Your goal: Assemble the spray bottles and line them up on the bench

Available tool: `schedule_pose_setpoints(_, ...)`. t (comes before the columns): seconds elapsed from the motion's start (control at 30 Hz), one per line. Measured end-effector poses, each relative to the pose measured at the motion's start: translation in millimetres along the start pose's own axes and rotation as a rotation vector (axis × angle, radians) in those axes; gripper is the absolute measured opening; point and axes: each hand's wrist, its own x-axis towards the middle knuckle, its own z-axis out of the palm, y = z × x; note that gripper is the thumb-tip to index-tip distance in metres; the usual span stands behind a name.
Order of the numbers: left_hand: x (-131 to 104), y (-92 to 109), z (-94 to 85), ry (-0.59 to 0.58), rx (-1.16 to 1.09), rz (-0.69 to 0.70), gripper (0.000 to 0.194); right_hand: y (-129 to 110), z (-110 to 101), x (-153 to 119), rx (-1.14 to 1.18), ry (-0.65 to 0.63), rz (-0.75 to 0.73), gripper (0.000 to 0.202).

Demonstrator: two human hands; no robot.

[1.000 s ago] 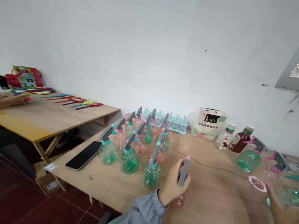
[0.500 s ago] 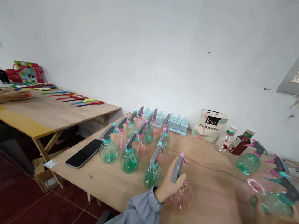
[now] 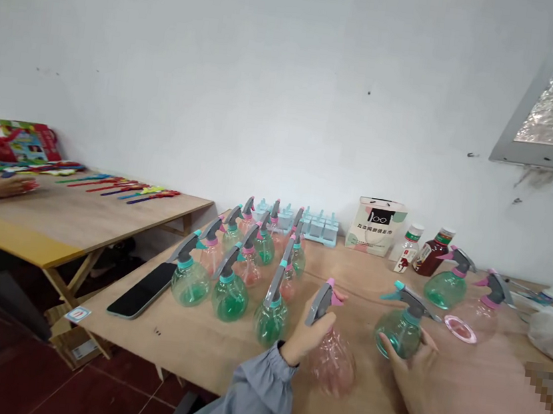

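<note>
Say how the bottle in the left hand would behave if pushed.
The bottle is probably light: its body is see-through and no liquid plainly shows. Its glossy curves may slip in the left hand. Round below a tall spray head, it could tip if pushed.

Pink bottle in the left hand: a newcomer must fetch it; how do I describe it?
Find the nearer table, then the left hand near its front. That hand holds the bottle by its top; the pink body sets it apart from the green bottles on either side.
</note>
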Motion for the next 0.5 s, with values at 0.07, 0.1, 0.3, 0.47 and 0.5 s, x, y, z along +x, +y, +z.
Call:
schedule_pose_setpoints(0.07, 2, 3, 2.3, -0.005, -0.031, -0.063, 0.030, 2, -1, -1, 0.030, -0.002, 0.037, 0.090)
schedule_pose_setpoints(0.1, 3, 4, 3.5, -0.002, -0.047, -0.102, 0.027, 2, -2, -2, 0.040, -0.001, 0.050, 0.090)
schedule_pose_setpoints(0.3, 18, 9, 9.9, 0.057, -0.117, -0.149, 0.023, 1, -5, -6, 0.042, -0.042, 0.173, 0.102)
schedule_pose_setpoints(0.47, 26, 7, 14.7, 0.129, -0.244, -0.197, 0.008, 2, -5, -7, 0.048, -0.052, 0.146, 0.101)
schedule_pose_setpoints(0.5, 26, 7, 15.4, 0.132, -0.267, -0.232, 0.007, 2, -5, -7, 0.043, -0.045, 0.119, 0.099)
